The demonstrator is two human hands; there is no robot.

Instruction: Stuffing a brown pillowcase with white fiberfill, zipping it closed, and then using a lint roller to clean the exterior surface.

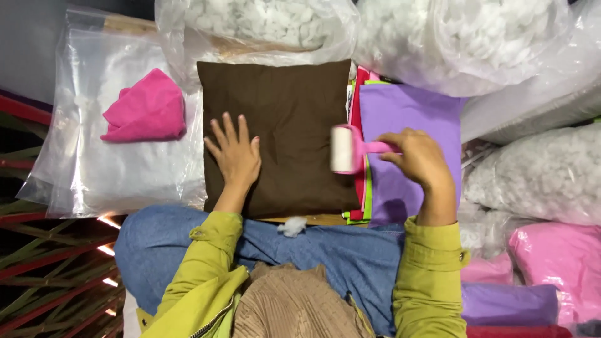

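Keep the brown cushion (pixel 282 134) flat on the worktop (pixel 313 220) and run the pink lint roller (pixel 345 149) evenly across its right edge. The left hand (pixel 236 153) lies released, palm down, fingers spread on the fabric. The right hand (pixel 421 159) grasps the roller's handle, wrist bent inward.

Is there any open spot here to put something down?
The flat clear bag is bare below the pink cloth. The brown cushion is bare above the left hand. Stuffing bags crowd the top and right.
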